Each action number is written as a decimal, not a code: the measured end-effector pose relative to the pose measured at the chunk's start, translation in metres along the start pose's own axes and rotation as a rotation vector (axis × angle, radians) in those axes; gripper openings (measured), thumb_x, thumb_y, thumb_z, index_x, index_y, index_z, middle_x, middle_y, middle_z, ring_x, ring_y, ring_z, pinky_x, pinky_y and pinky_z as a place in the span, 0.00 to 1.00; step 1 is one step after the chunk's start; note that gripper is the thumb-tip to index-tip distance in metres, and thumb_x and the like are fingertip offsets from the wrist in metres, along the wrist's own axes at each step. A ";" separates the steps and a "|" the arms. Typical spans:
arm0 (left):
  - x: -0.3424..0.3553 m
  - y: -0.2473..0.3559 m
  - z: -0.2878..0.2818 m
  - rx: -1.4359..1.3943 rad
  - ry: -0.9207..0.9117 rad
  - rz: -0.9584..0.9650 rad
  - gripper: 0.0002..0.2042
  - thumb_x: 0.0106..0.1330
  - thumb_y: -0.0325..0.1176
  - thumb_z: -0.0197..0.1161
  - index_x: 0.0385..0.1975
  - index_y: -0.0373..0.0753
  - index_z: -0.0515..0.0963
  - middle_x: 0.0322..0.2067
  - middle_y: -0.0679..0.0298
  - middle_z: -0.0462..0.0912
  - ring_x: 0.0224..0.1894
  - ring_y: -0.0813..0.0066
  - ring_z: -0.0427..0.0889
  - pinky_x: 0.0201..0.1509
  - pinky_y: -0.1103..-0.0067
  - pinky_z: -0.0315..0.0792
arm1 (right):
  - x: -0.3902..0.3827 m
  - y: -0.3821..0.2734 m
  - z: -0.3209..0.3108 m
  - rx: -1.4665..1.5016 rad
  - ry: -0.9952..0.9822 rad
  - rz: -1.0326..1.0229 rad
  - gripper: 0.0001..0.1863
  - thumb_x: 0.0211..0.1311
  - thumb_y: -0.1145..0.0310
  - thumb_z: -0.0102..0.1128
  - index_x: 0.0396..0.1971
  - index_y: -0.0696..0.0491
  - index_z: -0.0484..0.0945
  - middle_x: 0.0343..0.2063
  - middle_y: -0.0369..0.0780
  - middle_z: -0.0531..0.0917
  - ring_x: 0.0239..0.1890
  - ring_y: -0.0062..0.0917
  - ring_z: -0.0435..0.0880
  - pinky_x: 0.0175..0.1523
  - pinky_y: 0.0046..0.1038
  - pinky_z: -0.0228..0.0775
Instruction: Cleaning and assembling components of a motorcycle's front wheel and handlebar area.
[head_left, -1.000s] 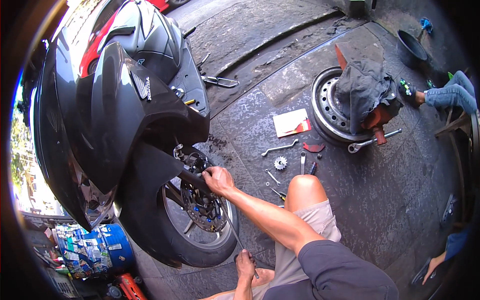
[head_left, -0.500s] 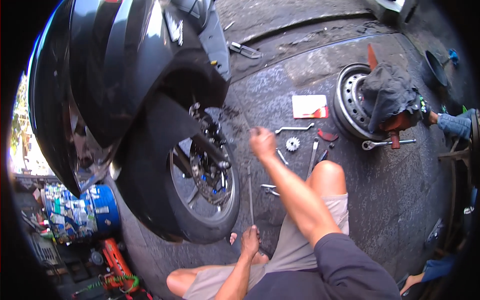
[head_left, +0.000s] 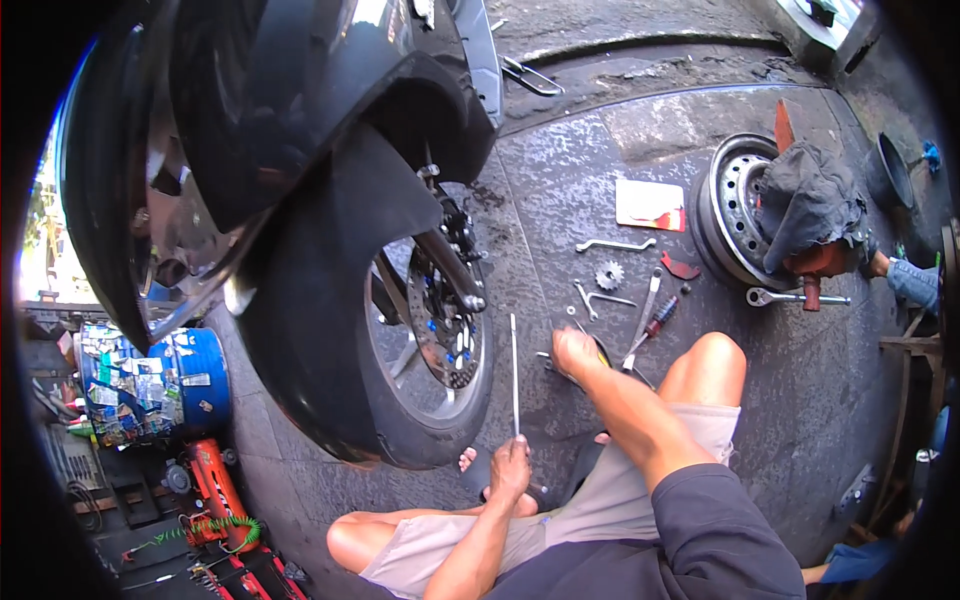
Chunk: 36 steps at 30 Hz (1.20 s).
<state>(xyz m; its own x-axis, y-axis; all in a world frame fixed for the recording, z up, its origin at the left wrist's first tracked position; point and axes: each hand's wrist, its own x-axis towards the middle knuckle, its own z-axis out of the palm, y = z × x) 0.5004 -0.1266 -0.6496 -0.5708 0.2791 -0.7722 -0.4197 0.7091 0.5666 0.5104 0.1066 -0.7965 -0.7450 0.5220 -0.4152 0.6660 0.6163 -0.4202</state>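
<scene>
My left hand is closed round the lower end of a long thin metal rod, which points up and away beside the motorcycle's front wheel. My right hand is a closed fist over the tools on the ground; whatever it grips is mostly hidden. Something yellow and black shows just beside that fist, and I cannot tell whether it is held. Beyond lie a double-ended ring wrench, a small toothed sprocket, a combination wrench and a red-and-black screwdriver.
The black motorcycle fills the left side. At the right stands a steel wheel rim with a dark cloth and a ratchet wrench by it. A white and red packet lies behind the tools. A blue drum and orange jack stand at left.
My right fist has come back toward me, from beside the wheel to over the tools. My left hand still grips the rod, now slightly higher. The whole view has shifted a little.
</scene>
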 end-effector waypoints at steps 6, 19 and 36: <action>-0.014 -0.007 -0.010 0.121 0.018 0.000 0.19 0.72 0.44 0.48 0.25 0.36 0.72 0.15 0.66 0.71 0.16 0.78 0.72 0.21 0.78 0.66 | -0.003 -0.025 0.023 -0.229 0.013 -0.096 0.12 0.60 0.67 0.49 0.34 0.52 0.82 0.38 0.42 0.82 0.44 0.33 0.81 0.44 0.37 0.72; -0.027 -0.006 -0.028 0.118 0.038 -0.018 0.18 0.73 0.41 0.47 0.24 0.35 0.71 0.15 0.67 0.69 0.16 0.80 0.70 0.20 0.79 0.64 | 0.034 -0.038 -0.005 0.280 0.073 0.148 0.15 0.60 0.64 0.51 0.43 0.55 0.77 0.40 0.49 0.82 0.45 0.41 0.82 0.48 0.42 0.73; -0.038 -0.001 -0.016 0.184 0.020 -0.023 0.18 0.73 0.43 0.48 0.27 0.34 0.73 0.16 0.67 0.70 0.17 0.79 0.71 0.22 0.78 0.66 | 0.099 -0.084 -0.087 1.304 0.149 0.093 0.17 0.59 0.60 0.61 0.39 0.57 0.84 0.28 0.43 0.86 0.29 0.27 0.85 0.38 0.30 0.76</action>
<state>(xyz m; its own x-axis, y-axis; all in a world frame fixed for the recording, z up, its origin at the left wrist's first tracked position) 0.5110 -0.1488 -0.6161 -0.5773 0.2498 -0.7773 -0.2974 0.8223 0.4851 0.3771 0.1577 -0.7320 -0.6357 0.6429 -0.4274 0.1982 -0.3992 -0.8952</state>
